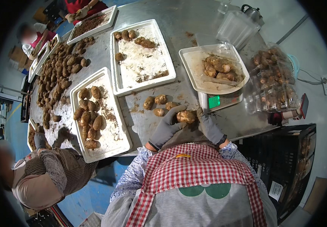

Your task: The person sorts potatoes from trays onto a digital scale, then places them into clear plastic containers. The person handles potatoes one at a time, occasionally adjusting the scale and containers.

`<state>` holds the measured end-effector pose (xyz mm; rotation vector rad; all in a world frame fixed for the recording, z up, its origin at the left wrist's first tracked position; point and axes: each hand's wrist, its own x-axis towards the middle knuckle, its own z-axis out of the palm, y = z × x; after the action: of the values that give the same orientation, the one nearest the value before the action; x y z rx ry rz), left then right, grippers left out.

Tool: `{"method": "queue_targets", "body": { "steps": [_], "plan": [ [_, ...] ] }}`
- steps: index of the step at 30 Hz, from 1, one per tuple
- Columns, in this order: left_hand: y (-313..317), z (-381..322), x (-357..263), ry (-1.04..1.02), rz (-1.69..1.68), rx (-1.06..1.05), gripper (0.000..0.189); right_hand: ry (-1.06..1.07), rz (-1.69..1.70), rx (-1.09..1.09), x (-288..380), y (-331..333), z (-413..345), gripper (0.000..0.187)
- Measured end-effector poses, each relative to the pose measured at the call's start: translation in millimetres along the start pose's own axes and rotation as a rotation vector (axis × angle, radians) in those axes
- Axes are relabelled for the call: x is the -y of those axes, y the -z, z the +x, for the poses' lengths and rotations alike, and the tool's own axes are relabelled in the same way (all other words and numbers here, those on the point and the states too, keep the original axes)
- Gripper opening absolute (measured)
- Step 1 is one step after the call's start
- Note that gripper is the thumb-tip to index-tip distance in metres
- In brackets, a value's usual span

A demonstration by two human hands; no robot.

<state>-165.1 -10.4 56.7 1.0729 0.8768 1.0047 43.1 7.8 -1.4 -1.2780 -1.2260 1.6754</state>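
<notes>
My left hand (pixel 167 124), in a grey glove, holds a brown taro-like tuber (pixel 186 116) near the metal table's front edge. At the tuber's right side is my right hand (pixel 211 127), gloved too; whether it grips the tuber is hard to tell. Several similar tubers (pixel 160 99) lie on the table just beyond my left hand. Behind my right hand a digital scale (pixel 225 100) with a lit green display carries a white tray (pixel 183 58). In that tray is a clear plastic container (pixel 238 82) with several tubers (pixel 218 65) inside.
Two white foam trays (pixel 123 133) (pixel 160 39) with tubers stand to the left, beside a large tuber heap (pixel 58 68). Filled clear packs (pixel 276 82) are stacked at right, with empty clear containers (pixel 235 28) and a kettle (pixel 252 14) behind. Co-workers stand left; black crates (pixel 288 161) stand below right.
</notes>
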Motion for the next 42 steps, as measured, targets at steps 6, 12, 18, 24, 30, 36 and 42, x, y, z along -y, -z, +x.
{"method": "queue_targets", "body": {
  "steps": [6, 12, 18, 24, 30, 36, 42],
  "plan": [
    [-12, 11, 9, -0.334, 0.449, -0.127, 0.032, -0.209, 0.365, 0.097, -3, 1, 4, 0.03],
    [-7, 19, 27, -0.241, 0.262, -0.474, 0.019, 0.379, -0.337, 0.051, -86, 12, 15, 0.034],
    [8, 13, 29, -0.054, 0.309, -0.376, 0.027, 0.028, 0.717, 0.195, -7, -1, 7, 0.038],
    [0, 7, 26, 0.086, -0.001, -0.243, 0.031, 0.189, 0.06, 0.087, 33, -15, -2, 0.046],
    [6, 11, 30, 0.112, -0.019, -0.334, 0.028, 0.256, -0.29, 0.019, 48, -19, -7, 0.053],
    [0, 13, 16, -0.211, 0.347, -0.355, 0.027, 0.287, -0.404, -0.039, 46, -20, -5, 0.053],
    [0, 10, 33, -0.208, 0.318, -0.383, 0.014, 0.333, -0.561, -0.03, 47, -26, -6, 0.055]
  ]
}}
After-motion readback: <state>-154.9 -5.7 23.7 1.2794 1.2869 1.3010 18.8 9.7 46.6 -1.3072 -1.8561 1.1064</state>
